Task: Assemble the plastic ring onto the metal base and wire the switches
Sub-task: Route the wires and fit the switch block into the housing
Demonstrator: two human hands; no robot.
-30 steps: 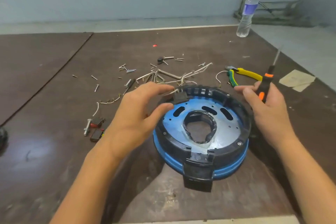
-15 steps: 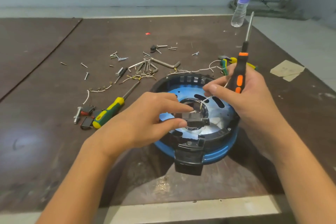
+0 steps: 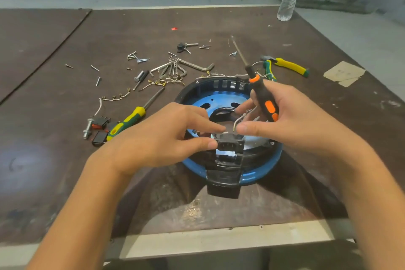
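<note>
Wiring: our left hand (image 3: 157, 138) pinches the switch (image 3: 230, 144) over the ring (image 3: 210, 87) on the base (image 3: 258, 173); our right hand (image 3: 291, 123) pinches a wire (image 3: 237, 120), gripping the screwdriver (image 3: 263, 96). Next we should seat its end precisely.

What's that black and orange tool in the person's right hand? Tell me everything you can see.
A slim screwdriver: black handle, plastic by its look, with an orange collar and orange grip patches, and a thin metal shaft. It is tilted, tip pointing up and away from the person, over the black ring. The right hand holds its handle.
</note>
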